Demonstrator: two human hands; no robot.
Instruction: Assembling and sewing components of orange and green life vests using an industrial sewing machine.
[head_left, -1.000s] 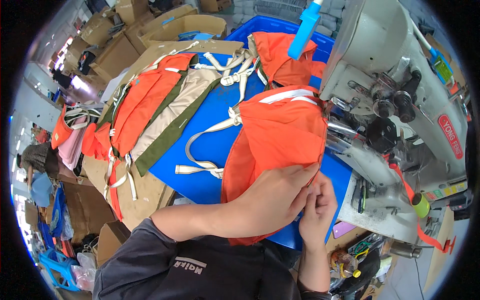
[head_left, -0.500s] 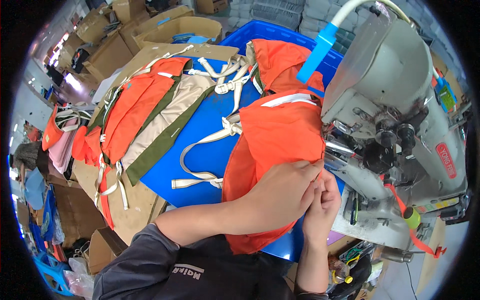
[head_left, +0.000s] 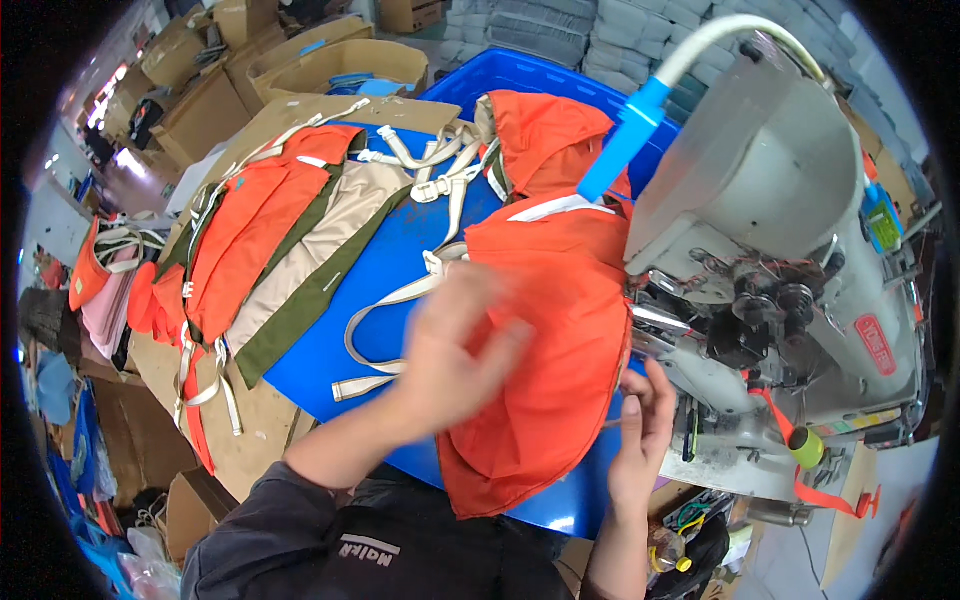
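Since the tabletop (head_left: 320, 345) is apparently supporting the orange fabric (head_left: 560, 400), your left hand (head_left: 452, 335) is hovering wide, your right hand (head_left: 640, 440) half-curling, hold unclear.

Sewing workshop: sewing machine (head_left: 765, 165), orange fabric (head_left: 565, 340), cardboard boxes (head_left: 208, 115).

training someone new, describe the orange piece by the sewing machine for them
Find the grey sewing machine at right. Left of it, on the blue surface, lies an orange cloth. Only this one lies at the left hand and right hand; the garment farther left has beige and green bands.
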